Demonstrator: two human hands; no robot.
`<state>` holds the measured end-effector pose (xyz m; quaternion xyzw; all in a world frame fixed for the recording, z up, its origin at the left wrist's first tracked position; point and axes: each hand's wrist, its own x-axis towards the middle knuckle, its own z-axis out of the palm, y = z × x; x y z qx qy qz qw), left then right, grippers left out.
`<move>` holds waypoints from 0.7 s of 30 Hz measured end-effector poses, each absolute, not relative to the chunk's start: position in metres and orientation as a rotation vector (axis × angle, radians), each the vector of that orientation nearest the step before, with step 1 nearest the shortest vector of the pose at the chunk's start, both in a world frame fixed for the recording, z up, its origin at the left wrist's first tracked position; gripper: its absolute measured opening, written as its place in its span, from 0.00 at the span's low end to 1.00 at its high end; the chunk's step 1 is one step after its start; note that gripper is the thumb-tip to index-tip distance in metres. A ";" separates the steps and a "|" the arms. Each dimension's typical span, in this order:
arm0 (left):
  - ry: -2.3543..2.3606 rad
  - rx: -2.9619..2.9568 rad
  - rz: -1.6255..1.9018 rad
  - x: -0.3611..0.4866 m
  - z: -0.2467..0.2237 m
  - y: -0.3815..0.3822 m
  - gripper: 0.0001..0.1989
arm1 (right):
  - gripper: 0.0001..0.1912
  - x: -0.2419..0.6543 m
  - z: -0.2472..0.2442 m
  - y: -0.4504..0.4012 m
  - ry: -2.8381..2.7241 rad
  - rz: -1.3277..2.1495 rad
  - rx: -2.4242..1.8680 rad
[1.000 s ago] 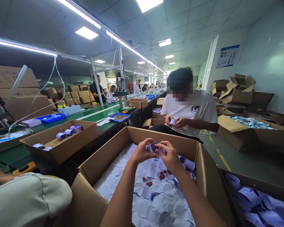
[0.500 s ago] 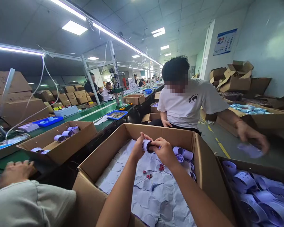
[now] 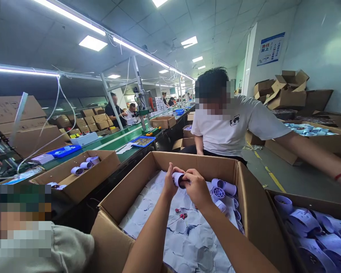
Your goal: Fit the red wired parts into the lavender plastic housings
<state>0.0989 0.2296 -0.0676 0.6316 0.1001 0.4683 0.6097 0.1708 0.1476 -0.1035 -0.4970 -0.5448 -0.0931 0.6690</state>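
A short pale-lavender cylinder (image 3: pixel 177 179) with a dark open end is held above the large cardboard box. My left hand (image 3: pixel 170 181) is wrapped round its left side. At the dark end, the fingers of my right hand (image 3: pixel 195 186) are pinched against the rim; whatever they may hold inside is hidden. Below, small red parts with thin wires (image 3: pixel 183 215) lie on crumpled white paper sheets (image 3: pixel 147 204) in the box. Several lavender cylinders (image 3: pixel 229 188) and a spoked lavender piece (image 3: pixel 218 193) rest along the box's right side.
The cardboard box (image 3: pixel 122 189) surrounds my hands. At right stands another box of lavender cylinders (image 3: pixel 309 242); at left, a smaller box (image 3: pixel 98 178) holds more. A person in a white shirt (image 3: pixel 224 132) sits opposite. A light sleeve (image 3: pixel 71 242) is at lower left, beside the green conveyor (image 3: pixel 130 151).
The view has shifted slightly. The opposite person's arm has reached farther right, its hand now out of view. A pale cylinder shows beside my right wrist. My hands still hold the cylinder.
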 end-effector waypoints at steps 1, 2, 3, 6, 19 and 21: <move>0.234 1.451 1.079 0.099 -0.068 0.230 0.35 | 0.08 0.171 -0.104 0.148 -1.230 -0.182 -1.099; 0.237 1.443 1.070 0.099 -0.067 0.230 0.35 | 0.08 0.172 -0.104 0.149 -1.222 -0.171 -1.084; 0.237 1.440 1.054 0.099 -0.067 0.230 0.35 | 0.08 0.172 -0.104 0.149 -1.208 -0.174 -1.081; 0.243 1.472 1.002 0.098 -0.065 0.229 0.36 | 0.09 0.172 -0.105 0.149 -1.170 -0.211 -1.145; 0.225 1.509 1.023 0.093 -0.067 0.228 0.35 | 0.12 0.163 -0.107 0.153 -1.210 -0.269 -1.095; 0.192 1.399 0.982 0.092 -0.066 0.228 0.34 | 0.11 0.163 -0.105 0.152 -1.226 -0.186 -1.021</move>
